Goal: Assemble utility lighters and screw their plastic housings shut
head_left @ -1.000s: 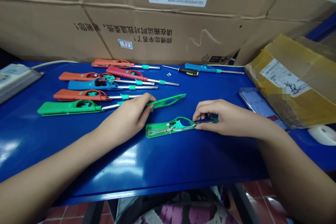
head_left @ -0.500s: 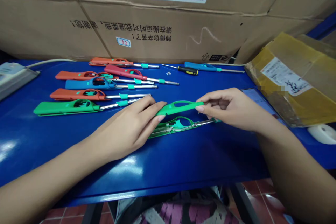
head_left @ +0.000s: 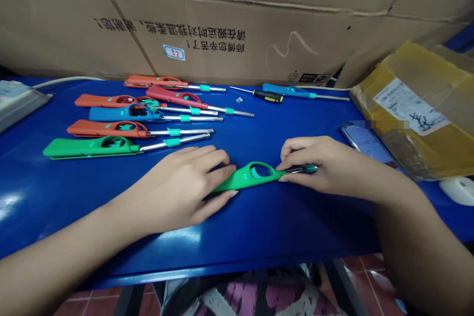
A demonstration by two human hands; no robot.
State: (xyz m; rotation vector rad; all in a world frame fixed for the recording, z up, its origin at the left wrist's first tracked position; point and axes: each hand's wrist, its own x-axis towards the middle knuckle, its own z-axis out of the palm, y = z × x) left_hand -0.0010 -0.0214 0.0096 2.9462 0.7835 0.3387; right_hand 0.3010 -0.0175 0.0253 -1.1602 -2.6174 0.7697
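Note:
A green gas lighter [head_left: 246,176] lies in front of me on the blue table, its upper shell seated over the lower half. My left hand [head_left: 196,182] is closed around the handle end, thumb on the near side and fingers on the far side, hiding that end. At the nozzle end, my right hand [head_left: 314,165] pinches the tip of the green shell where the metal tube comes out. The tube, with its teal piece, shows partly under my right fingers. A teal trigger is visible through the loop of the shell.
Several lighters, among them a green one [head_left: 92,147], an orange one [head_left: 107,128] and a red one [head_left: 176,96], lie at the left. Farther back are a screwdriver [head_left: 268,96] and a blue lighter [head_left: 285,90]. A phone [head_left: 365,143] and yellow-taped package [head_left: 411,108] stand right, before a large carton [head_left: 207,59].
Both hands have lowered the green upper shell onto the open lower half, covering its inner parts. The view has shifted slightly.

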